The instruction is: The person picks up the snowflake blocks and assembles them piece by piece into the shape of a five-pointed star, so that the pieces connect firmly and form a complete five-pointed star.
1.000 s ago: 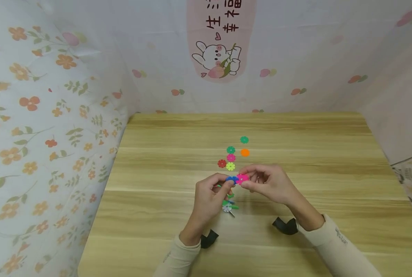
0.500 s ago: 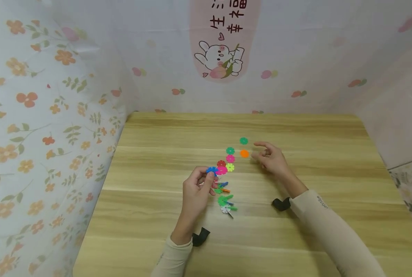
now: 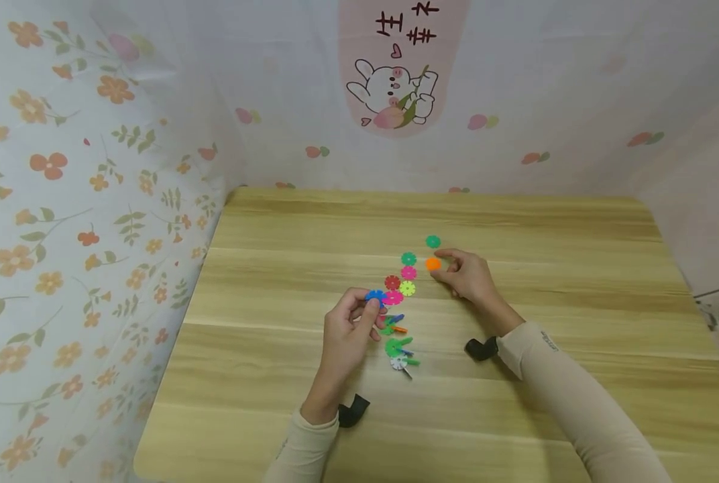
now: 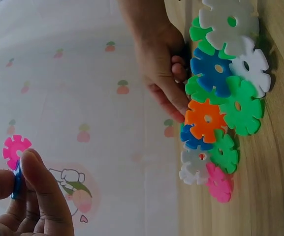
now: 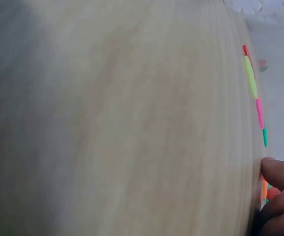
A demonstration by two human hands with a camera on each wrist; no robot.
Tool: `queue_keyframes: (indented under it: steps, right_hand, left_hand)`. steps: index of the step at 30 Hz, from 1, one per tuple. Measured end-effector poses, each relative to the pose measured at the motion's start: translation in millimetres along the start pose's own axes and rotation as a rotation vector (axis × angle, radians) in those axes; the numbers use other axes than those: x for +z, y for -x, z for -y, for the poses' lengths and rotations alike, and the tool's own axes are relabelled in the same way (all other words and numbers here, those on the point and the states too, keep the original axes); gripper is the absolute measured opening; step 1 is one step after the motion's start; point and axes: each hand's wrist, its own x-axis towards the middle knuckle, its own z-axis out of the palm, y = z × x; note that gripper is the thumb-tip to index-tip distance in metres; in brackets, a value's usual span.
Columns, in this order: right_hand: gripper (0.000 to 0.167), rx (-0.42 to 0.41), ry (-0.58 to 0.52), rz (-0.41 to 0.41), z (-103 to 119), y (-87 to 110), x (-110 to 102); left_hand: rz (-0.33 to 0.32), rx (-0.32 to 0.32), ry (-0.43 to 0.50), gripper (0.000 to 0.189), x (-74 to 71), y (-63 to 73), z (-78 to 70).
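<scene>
Between thumb and fingers, my left hand point(image 3: 349, 329) pinches a blue snowflake disc point(image 4: 16, 181). A pink snowflake disc point(image 4: 16, 150) is slotted onto it at an angle, clear of the fingers. Farther right on the table, my right hand point(image 3: 465, 274) has its thumb and index finger at opposite edges of a flat orange snowflake disc point(image 3: 433, 264). In the right wrist view, the thumb partly hides this orange disc point(image 5: 264, 189). Close to the left hand stands a joined chain of white, green, blue, orange and pink discs point(image 4: 237, 105).
Loose discs lie flat past the hands: red point(image 3: 392, 282), yellow point(image 3: 407, 288), pink point(image 3: 408, 273) and two green ones, the farther green disc point(image 3: 433, 241) just behind the orange. Black wrist mounts point(image 3: 353, 411) hang by the sleeves. A printed cloth point(image 3: 275, 100) borders the wooden table point(image 3: 577, 282).
The right hand let go of the pink disc and moved away right to the orange disc, its fingers closing in at the edges. The left hand drew back left with the joined blue and pink discs.
</scene>
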Motion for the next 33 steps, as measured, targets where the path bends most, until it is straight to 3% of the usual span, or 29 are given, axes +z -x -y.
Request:
queue_keyframes:
  steps: [8,16,18,21,26,29,33]
  right_hand:
    - [0.036,-0.051,0.057,-0.026,7,0.5,3]
    - [0.031,-0.157,0.220,-0.091,13,8.4,8]
    - [0.029,-0.173,0.191,-0.080,16,15.1,7]
    - [0.027,-0.169,0.058,-0.011,28,33.0,1]
    - [0.027,-0.229,-0.186,0.122,74,69.5,-22]
    - [0.028,-0.351,-0.195,0.156,96,87.7,-32]
    - [0.031,-0.482,-0.105,0.152,110,102.5,-36]
  left_hand:
    - [0.023,0.016,-0.008,0.014,3.3,-1.6,-2.2]
    - [0.060,0.017,-0.055,0.016,4.1,1.1,-3.8]
    - [0.075,0.010,-0.066,0.015,3.8,2.5,-5.1]
    - [0.109,0.004,-0.093,0.015,4.1,4.9,-3.8]
    - [0.169,0.029,-0.134,0.015,3.9,4.4,-4.1]
    - [0.207,0.055,-0.200,0.013,4.0,3.3,-6.1]
    - [0.274,0.106,-0.307,0.014,5.4,2.4,-10.3]
